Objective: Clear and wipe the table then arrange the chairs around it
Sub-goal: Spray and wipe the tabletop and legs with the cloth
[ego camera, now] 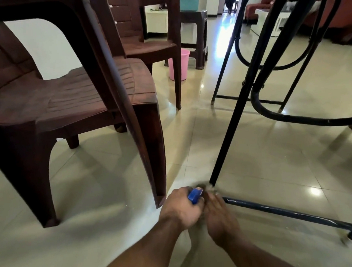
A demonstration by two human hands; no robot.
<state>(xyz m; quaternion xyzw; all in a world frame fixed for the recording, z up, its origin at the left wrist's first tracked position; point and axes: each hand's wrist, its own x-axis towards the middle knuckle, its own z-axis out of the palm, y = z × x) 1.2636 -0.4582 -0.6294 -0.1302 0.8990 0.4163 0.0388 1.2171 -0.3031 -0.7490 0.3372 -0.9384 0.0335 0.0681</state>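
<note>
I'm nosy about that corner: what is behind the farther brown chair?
A pink bucket stands on the floor behind the farther brown chair, its leg covering part of the bucket. Beside it is a brown stool bearing a teal tub. The bucket's inside is hidden.

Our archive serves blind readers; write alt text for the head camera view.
Near the floor, the left hand grips a small blue object while the right hand reaches beside a black table leg; brown plastic chairs stand left.
</note>
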